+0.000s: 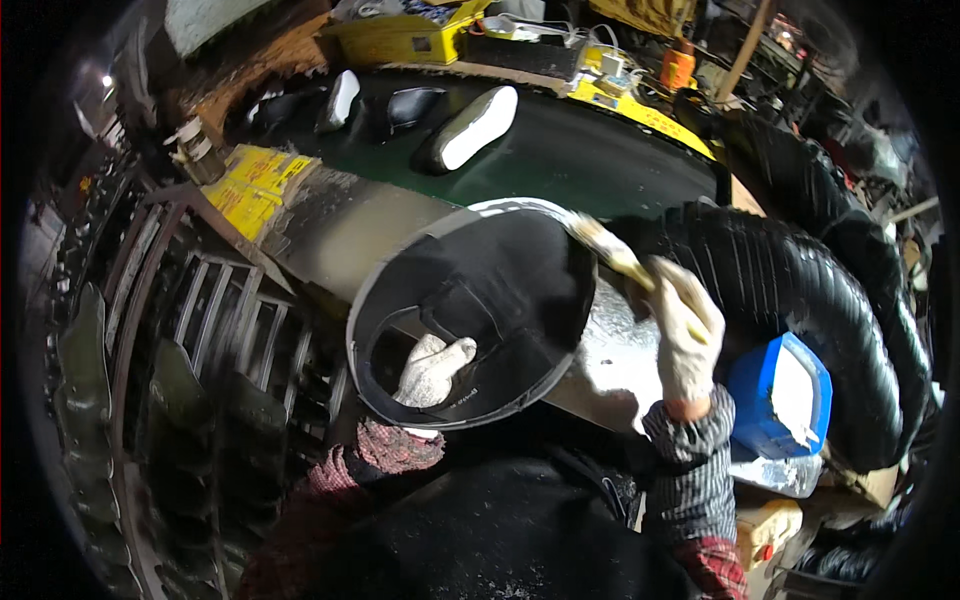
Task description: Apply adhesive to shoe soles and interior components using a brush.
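A wide, black, tub-shaped piece [545, 330], apparently rubber, is tilted in front of me with its opening facing up. White coating lies along the far part of its rim. Inside, near the lower left wall, my left hand [435, 372] shows in a whitish glove. Its fingers are bent and holding the piece; the near rim hides part of the wrist. In my right hand [688, 320], also gloved, a brush [617, 252] is gripped by its pale handle. The whitened bristles reach the rim's far right edge.
A blue container [750, 390] with white contents stands right of my right wrist. Large black ribbed rings [790, 270] are stacked behind it. White-soled shoe-shaped pieces [480, 130] lie on the dark bench [590, 160]. Metal racks [220, 310] stand at left.
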Motion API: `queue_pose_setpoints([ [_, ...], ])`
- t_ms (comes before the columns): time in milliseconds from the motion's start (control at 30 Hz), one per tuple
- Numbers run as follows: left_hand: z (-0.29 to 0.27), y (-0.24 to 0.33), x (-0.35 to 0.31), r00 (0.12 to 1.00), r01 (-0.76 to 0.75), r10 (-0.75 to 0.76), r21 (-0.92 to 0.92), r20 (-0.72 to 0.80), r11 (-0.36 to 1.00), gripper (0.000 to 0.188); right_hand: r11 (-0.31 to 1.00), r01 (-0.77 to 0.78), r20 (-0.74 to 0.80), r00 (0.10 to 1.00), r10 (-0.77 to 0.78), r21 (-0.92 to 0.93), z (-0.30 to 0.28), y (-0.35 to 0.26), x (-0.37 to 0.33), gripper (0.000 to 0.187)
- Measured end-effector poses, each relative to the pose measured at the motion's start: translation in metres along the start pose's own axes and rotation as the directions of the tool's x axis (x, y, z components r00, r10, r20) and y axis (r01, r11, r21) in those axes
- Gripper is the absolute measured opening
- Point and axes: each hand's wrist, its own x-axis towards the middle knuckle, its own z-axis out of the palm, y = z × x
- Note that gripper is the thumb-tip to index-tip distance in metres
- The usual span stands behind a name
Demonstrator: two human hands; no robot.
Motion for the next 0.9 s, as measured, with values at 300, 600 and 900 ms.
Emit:
queue_pose_setpoints([
  [300, 0.009, -0.029, 0.022, 0.998, 0.047, -0.053, 0.187, 0.023, 0.981, 0.016, 0.954, 0.222, 0.019, 0.975, -0.223, -0.203, 0.018, -0.018, -0.001, 0.022],
  [600, 0.052, 0.011, 0.043, 0.998, 0.022, -0.045, 0.428, 0.043, 0.904, 0.016, 0.763, 0.646, 0.691, 0.553, -0.466, -0.003, 0.018, -0.062, -0.07, 0.034],
  [900, 0.035, 0.033, 0.039, 0.983, 0.097, -0.162, 0.518, 0.082, 0.85, 0.023, 0.869, 0.253, 0.223, 0.96, -0.171, -0.425, -0.067, -0.044, -0.126, 0.023],
])
